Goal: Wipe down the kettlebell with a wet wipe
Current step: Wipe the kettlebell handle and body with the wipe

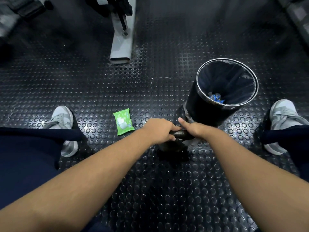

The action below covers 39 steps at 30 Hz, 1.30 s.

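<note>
A black kettlebell stands on the studded rubber floor between my feet. My left hand grips the left part of its handle, fingers curled over the bar. On the right part of the handle my right hand also grips, with its thumb stretched out toward the bin. The hands and forearms hide most of the kettlebell. A green pack of wet wipes lies flat on the floor just left of my left hand. No loose wipe shows in either hand.
A black bin with a dark liner and blue wrappers inside stands just beyond my right hand. A grey machine foot lies on the floor farther ahead. My grey shoes, one at the left and one at the right, flank the kettlebell.
</note>
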Available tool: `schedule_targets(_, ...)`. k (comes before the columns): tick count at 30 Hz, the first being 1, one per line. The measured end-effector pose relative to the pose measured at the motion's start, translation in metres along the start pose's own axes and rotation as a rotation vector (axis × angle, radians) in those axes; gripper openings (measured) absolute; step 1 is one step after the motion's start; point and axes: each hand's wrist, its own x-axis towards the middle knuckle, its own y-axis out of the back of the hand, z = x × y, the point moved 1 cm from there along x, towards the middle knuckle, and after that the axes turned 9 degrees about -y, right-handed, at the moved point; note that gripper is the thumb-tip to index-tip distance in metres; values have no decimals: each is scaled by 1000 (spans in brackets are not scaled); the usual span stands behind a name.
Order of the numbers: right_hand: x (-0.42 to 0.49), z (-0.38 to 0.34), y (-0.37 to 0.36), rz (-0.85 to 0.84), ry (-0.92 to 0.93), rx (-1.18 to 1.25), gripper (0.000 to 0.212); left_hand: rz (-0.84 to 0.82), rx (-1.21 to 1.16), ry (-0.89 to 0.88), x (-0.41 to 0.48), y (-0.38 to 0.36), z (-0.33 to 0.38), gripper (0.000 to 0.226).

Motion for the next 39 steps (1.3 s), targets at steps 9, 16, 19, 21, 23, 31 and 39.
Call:
schedule_targets(9,-20,-46,25,-192,-64,-190,93,-7,55,2,-1,0,1,46)
schedule_targets(16,12,-10,2,-125,39,-74,94,-3,20,-13,-2,3,3,39)
schedule_targets(19,15,-5,8,-233,28,38,90,6,16,-13,-3,5,2,47)
schedule_targets(21,12,-12,17,-281,-7,20,81,0,15,-21,-3,3,1,47)
schedule_targets(23,7,-24,25,-325,-55,-31,83,-3,20,-15,-1,3,0,48)
schedule_targets(31,-5,-32,21,-248,-27,-109,86,-10,17,-4,-1,4,2,43)
schedule_targets(39,10,8,4,-140,21,83,108,-10,-16,-10,-3,3,2,50)
